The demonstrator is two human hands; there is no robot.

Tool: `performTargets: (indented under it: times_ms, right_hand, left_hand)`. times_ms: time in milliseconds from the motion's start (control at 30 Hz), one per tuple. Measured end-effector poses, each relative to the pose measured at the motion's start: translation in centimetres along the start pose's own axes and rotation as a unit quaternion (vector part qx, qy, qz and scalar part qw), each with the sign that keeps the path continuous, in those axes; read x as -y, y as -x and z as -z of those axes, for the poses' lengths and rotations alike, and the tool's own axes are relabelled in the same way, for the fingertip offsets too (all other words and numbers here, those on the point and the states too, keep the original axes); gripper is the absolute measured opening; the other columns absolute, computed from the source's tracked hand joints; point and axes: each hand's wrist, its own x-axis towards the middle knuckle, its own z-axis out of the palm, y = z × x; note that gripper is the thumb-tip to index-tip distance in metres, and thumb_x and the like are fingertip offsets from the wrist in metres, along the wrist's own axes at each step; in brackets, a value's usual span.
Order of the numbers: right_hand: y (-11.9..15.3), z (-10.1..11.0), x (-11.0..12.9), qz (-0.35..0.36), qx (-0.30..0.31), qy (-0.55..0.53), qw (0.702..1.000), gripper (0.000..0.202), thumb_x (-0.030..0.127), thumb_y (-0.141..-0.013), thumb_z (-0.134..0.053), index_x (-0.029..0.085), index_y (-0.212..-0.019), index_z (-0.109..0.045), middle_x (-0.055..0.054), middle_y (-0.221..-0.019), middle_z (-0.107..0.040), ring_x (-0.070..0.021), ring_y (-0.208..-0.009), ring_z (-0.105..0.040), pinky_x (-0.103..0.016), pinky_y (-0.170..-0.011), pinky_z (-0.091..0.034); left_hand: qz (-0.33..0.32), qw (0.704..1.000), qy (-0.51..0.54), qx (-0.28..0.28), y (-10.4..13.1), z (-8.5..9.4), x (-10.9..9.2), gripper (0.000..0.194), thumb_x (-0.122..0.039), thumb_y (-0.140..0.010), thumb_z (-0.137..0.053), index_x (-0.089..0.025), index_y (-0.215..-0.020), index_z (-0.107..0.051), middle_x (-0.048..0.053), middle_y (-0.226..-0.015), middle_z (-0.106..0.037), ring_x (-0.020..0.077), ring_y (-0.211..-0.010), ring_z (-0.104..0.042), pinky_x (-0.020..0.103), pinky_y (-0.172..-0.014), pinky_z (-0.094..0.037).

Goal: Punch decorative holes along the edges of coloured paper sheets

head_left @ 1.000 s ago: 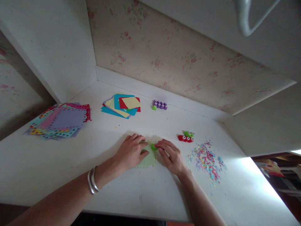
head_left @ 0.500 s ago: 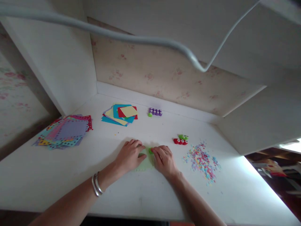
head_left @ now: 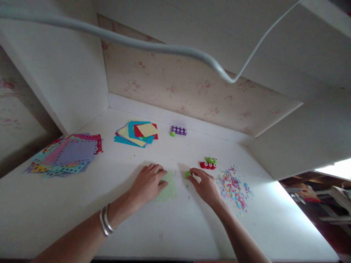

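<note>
A small light green sheet of paper (head_left: 169, 186) with a punched edge lies on the white table. My left hand (head_left: 149, 182) rests on its left side, thumb and fingers a little apart, holding the sheet against the table. To the right of the sheet, my right hand (head_left: 204, 184) pinches a small green craft punch (head_left: 188, 174) with a round white top; the fingers hide part of it. The punch is apart from the paper. Beyond this hand stand a row of red craft punches (head_left: 208, 166) and some green craft punches (head_left: 211, 160).
Tiny coloured confetti (head_left: 234, 188) is scattered at the right. A stack of punched sheets (head_left: 75, 151) lies at the left, and plain coloured paper (head_left: 127, 140) at the back. Purple punches (head_left: 179, 130) stand near the wall. A white cable (head_left: 164, 47) crosses the view above.
My right hand has moved right with the green punch, off the light green sheet. More of the sheet's right side now shows. My left hand stays on the paper.
</note>
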Motion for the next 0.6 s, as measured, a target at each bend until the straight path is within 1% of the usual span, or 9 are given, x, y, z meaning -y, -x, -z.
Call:
performTargets:
  times_ms: [100,167,233,267,333,400,467,533,600]
  right_hand:
    - [0.0,1.7,-0.4,-0.026,0.021,-0.028,0.999,0.016,0.031,-0.087,-0.063,0.024,-0.1,-0.07,-0.005,-0.096,-0.075,-0.022,-0.084,-0.073,-0.035,-0.077,-0.06]
    - [-0.7,3.0,-1.5,-0.041,0.0,-0.06,0.997,0.018,0.034,-0.087,-0.063,0.024,-0.101,-0.07,-0.005,-0.099,-0.075,-0.022,-0.085,-0.073,-0.035,-0.078,-0.06]
    - [-2.1,4.6,-3.5,-0.059,-0.043,-0.075,0.994,0.024,0.037,-0.087,-0.062,0.023,-0.105,-0.069,-0.006,-0.102,-0.075,-0.0228,-0.089,-0.074,-0.037,-0.082,-0.06]
    - [-2.9,5.4,-4.7,-0.069,-0.062,-0.066,0.993,0.027,0.038,-0.087,-0.061,0.023,-0.108,-0.068,-0.007,-0.101,-0.076,-0.0233,-0.091,-0.073,-0.038,-0.083,-0.06]
    - [-4.7,7.0,-7.2,-0.096,-0.069,-0.02,0.993,0.029,0.037,-0.087,-0.059,0.021,-0.111,-0.066,-0.008,-0.102,-0.076,-0.0232,-0.093,-0.073,-0.037,-0.084,-0.059]
    - [-6.3,8.0,-9.2,-0.111,-0.051,0.025,0.992,0.027,0.034,-0.085,-0.059,0.021,-0.108,-0.066,-0.008,-0.101,-0.076,-0.0231,-0.096,-0.073,-0.036,-0.086,-0.058]
    - [-7.5,8.4,-10.3,-0.111,-0.022,0.047,0.993,0.023,0.03,-0.082,-0.06,0.022,-0.102,-0.068,-0.006,-0.097,-0.077,-0.0227,-0.093,-0.073,-0.035,-0.084,-0.058]
    - [-8.2,8.3,-10.6,-0.098,0.019,0.061,0.993,0.019,0.026,-0.079,-0.062,0.025,-0.097,-0.07,-0.003,-0.092,-0.077,-0.0215,-0.087,-0.074,-0.033,-0.081,-0.057]
    - [-8.4,8.0,-10.5,-0.083,0.056,0.081,0.992,0.018,0.024,-0.078,-0.063,0.027,-0.093,-0.072,-0.001,-0.091,-0.077,-0.0207,-0.083,-0.073,-0.032,-0.079,-0.056]
  left_hand:
    - [0.004,1.0,-0.001,0.005,0.0,-0.1,0.1,0.026,-0.03,-0.087,-0.067,-0.023,-0.112,-0.066,0.005,-0.111,-0.065,0.0256,-0.108,-0.055,0.041,-0.092,-0.041]
    - [0.008,1.0,-0.001,0.006,0.0,-0.2,0.2,0.027,-0.03,-0.086,-0.068,-0.023,-0.112,-0.066,0.005,-0.112,-0.064,0.0257,-0.108,-0.055,0.041,-0.092,-0.041]
    - [0.011,1.0,-0.001,0.005,-0.1,-0.4,0.3,0.028,-0.03,-0.085,-0.069,-0.022,-0.112,-0.065,0.004,-0.113,-0.064,0.0259,-0.108,-0.055,0.042,-0.094,-0.04]
    - [0.011,1.0,0.0,0.005,-0.1,-0.5,0.3,0.029,-0.03,-0.085,-0.069,-0.022,-0.112,-0.065,0.004,-0.113,-0.064,0.0259,-0.108,-0.055,0.042,-0.095,-0.04]
    - [0.012,1.0,0.001,0.002,-0.2,-0.6,0.4,0.03,-0.029,-0.085,-0.07,-0.021,-0.113,-0.065,0.005,-0.114,-0.064,0.0259,-0.109,-0.055,0.042,-0.095,-0.04]
    - [0.013,1.0,0.004,-0.001,-0.2,-0.6,0.4,0.031,-0.029,-0.085,-0.07,-0.022,-0.114,-0.065,0.005,-0.115,-0.064,0.0257,-0.109,-0.055,0.042,-0.095,-0.04]
    - [0.015,1.0,0.005,-0.001,-0.2,-0.6,0.4,0.031,-0.029,-0.085,-0.069,-0.022,-0.115,-0.064,0.004,-0.115,-0.064,0.0254,-0.11,-0.055,0.041,-0.094,-0.04]
    - [0.017,1.0,0.005,0.002,-0.2,-0.5,0.4,0.031,-0.03,-0.085,-0.069,-0.023,-0.115,-0.065,0.004,-0.115,-0.065,0.025,-0.109,-0.055,0.041,-0.093,-0.04]
    - [0.018,1.0,0.003,0.005,-0.2,-0.5,0.3,0.029,-0.03,-0.086,-0.068,-0.023,-0.114,-0.065,0.004,-0.114,-0.065,0.0247,-0.108,-0.055,0.041,-0.093,-0.04]
